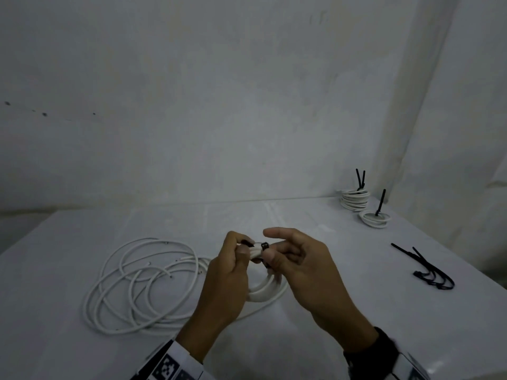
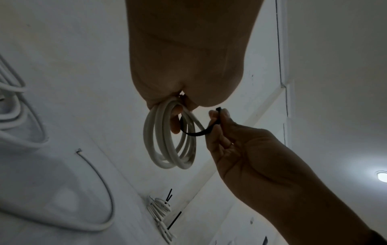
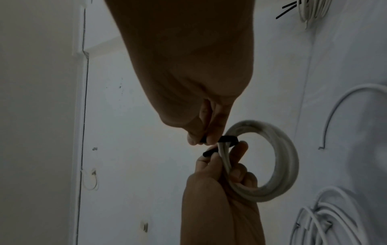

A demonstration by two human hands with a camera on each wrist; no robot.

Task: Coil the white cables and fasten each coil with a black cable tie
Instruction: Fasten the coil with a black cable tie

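Observation:
Above the middle of the table, my left hand (image 1: 242, 246) grips a small white cable coil (image 1: 263, 292) at its top. In the left wrist view the coil (image 2: 169, 136) hangs below my curled fingers. A black cable tie (image 2: 196, 133) is wrapped round the coil's strands. My right hand (image 1: 274, 250) pinches one end of the tie (image 1: 264, 246) between thumb and fingers, with the index finger raised. In the right wrist view the tie (image 3: 227, 139) loops over the coil (image 3: 282, 165), and its other end sticks out by my left thumb (image 3: 209, 164).
Loose white cables (image 1: 142, 283) sprawl on the white table (image 1: 329, 338) to the left. Two tied coils (image 1: 354, 200) (image 1: 374, 219) with upright tie tails stand at the back right near the wall. Spare black ties (image 1: 428, 270) lie by the right edge.

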